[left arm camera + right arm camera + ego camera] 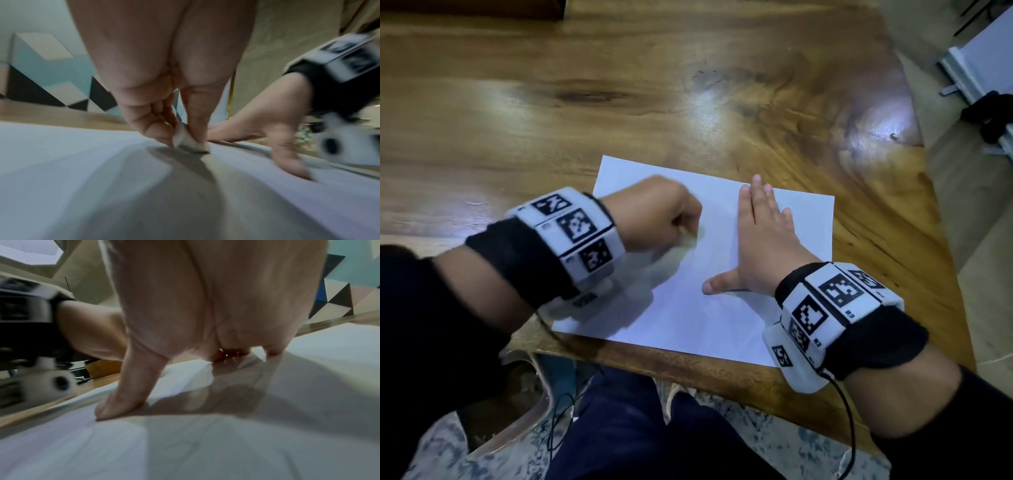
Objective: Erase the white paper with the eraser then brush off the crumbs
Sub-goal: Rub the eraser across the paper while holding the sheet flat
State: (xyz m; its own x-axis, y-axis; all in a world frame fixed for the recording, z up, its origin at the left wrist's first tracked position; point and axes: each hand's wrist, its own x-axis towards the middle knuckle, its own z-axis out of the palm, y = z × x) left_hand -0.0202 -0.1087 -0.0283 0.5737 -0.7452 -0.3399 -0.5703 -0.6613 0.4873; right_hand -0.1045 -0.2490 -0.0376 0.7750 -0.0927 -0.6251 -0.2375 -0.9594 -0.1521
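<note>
A white sheet of paper (688,294) lies on the wooden table (619,113) near its front edge. My left hand (664,214) is curled over the sheet's left part and pinches a small white eraser (188,141) between thumb and fingers, its lower edge down on the paper (82,178). In the head view the eraser is hidden under the fist. My right hand (763,236) lies flat on the sheet's right part, fingers straight and thumb spread out to the left, pressing the paper (226,443) down. No pencil marks or crumbs can be made out.
The table's right edge (928,192) runs diagonally close to the paper, with floor beyond it. A white and dark object (983,85) stands on the floor at the far right. The person's legs and a patterned rug (739,428) show below the front edge.
</note>
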